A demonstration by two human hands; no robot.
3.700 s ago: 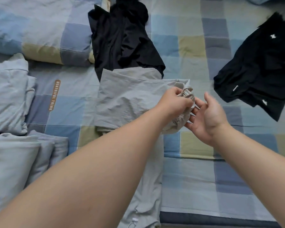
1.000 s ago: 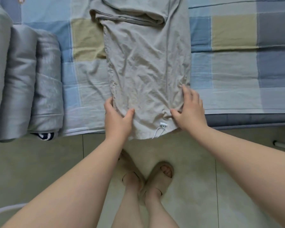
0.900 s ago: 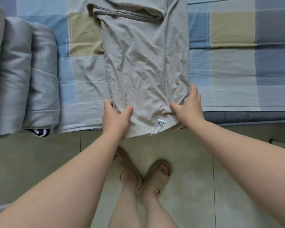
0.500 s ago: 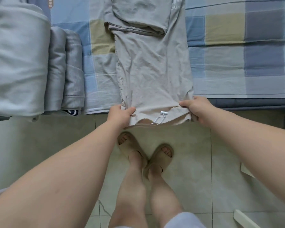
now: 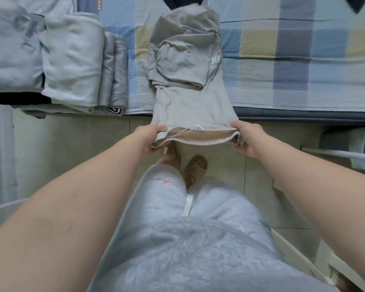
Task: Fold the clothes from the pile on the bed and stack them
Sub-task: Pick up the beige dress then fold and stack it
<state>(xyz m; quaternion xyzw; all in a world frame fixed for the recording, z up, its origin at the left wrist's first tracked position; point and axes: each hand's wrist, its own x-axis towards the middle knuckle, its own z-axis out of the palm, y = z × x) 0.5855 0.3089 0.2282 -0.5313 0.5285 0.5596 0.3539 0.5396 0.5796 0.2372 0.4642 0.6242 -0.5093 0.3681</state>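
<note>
Grey-beige trousers [image 5: 190, 81] lie lengthwise on the checked bedsheet [image 5: 293, 60], their upper part folded over itself. The leg hems with a white drawcord hang past the bed's edge. My left hand [image 5: 151, 139] grips the hem's left corner and my right hand [image 5: 245, 138] grips its right corner, lifting the hem above the floor. A stack of folded grey clothes [image 5: 69, 60] sits to the left on the bed.
A dark garment [image 5: 185, 2] peeks in at the top of the bed, another at the top right corner [image 5: 357, 3]. The mattress edge [image 5: 303, 118] runs across the view. My legs and sandalled feet stand on tiled floor. A white rail [image 5: 341, 153] lies at right.
Both hands went from pressing the trouser legs flat to gripping the hem corners and pulling them up and off the bed edge toward me. The view has tilted downward.
</note>
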